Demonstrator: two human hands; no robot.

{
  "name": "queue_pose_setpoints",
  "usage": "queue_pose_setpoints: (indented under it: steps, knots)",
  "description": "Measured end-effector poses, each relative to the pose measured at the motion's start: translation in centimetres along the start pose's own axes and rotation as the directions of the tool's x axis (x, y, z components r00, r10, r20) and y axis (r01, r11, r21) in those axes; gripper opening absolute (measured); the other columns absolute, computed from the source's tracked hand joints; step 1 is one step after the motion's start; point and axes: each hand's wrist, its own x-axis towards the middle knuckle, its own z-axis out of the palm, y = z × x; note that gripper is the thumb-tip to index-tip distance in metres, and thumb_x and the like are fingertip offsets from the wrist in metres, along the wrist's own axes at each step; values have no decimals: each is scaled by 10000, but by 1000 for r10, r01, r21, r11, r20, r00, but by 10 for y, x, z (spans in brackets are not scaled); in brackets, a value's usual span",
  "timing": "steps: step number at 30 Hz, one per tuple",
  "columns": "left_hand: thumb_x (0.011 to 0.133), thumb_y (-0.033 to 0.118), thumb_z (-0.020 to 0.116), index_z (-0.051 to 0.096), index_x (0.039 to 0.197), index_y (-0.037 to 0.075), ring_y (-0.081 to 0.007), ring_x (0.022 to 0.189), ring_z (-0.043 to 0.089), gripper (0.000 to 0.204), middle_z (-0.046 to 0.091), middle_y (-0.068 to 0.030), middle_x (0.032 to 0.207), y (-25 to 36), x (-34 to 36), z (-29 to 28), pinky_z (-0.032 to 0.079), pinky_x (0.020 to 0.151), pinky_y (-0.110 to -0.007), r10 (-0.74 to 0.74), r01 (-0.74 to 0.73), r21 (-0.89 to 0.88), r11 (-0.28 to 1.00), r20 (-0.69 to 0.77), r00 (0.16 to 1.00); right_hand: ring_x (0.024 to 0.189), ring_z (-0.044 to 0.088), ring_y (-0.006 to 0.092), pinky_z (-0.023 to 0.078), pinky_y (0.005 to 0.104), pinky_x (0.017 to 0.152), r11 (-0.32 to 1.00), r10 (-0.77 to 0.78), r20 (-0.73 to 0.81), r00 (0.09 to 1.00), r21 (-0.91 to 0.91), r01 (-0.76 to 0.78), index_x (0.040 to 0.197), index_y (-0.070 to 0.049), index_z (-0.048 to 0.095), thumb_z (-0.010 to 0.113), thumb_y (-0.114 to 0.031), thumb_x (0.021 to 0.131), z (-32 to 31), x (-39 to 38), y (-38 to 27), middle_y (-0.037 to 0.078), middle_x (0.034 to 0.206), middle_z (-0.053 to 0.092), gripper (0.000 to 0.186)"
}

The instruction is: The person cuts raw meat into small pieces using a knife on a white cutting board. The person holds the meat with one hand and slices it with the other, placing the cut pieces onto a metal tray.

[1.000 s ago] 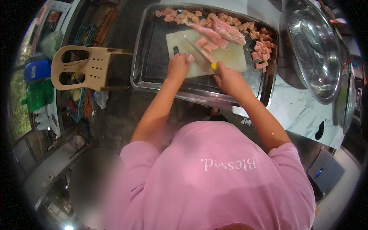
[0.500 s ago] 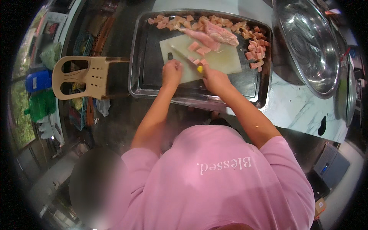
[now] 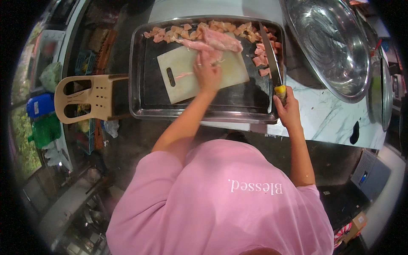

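Observation:
My right hand (image 3: pixel 287 108) is closed around the yellow-and-dark handle of a long knife (image 3: pixel 272 55). Its blade points away from me over the tray's right side, beside the cubes of raw meat (image 3: pixel 260 60). On the white cutting board (image 3: pixel 176 94), my left hand (image 3: pixel 207 76) grips the near end of a pale pink piece of raw meat (image 3: pixel 211 56), its fingers partly hidden against it. A larger raw piece (image 3: pixel 223 41) lies just beyond. One thin meat strip (image 3: pixel 184 75) rests near the board's handle slot.
The board sits in a large metal tray (image 3: pixel 136 85), with more meat cubes (image 3: pixel 178 30) along its far edge. A big steel basin (image 3: pixel 327 46) stands right of it on the marble-patterned table (image 3: pixel 325 114). A beige plastic chair (image 3: pixel 91 98) is at the left.
My right hand has carried the knife off the board to the tray's right side. My left hand has moved onto the raw meat. The small cut pieces are gone from the board's middle.

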Motion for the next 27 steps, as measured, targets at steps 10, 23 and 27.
queue_pose_setpoints:
  steps: [10,23,27]
  knots:
    - [887,194,576,526,1165,74,-278,978,509,307,560,-126,1109,96,5,121,447,867,-384,-340,551,-719,425,437,833,683,545,113,454,274,642,992,-11,-91,996,123,22,1122,-23,521,628,-100,893,2,-11,0,52,770,612,265]
    - [790,21,648,678,995,14,-354,898,639,207,664,-196,936,50,22,2,506,791,-413,-30,48,-31,998,428,904,657,569,125,458,276,620,994,72,-91,993,85,-64,1105,-26,515,652,-97,884,-28,-34,40,81,754,623,270]
    - [764,43,704,659,1004,-7,-353,906,643,249,647,-215,993,75,12,29,507,775,-425,73,-82,6,997,402,913,669,630,176,478,300,622,997,39,-52,998,64,-36,1119,-26,507,656,-112,884,-24,-41,47,129,776,651,292]
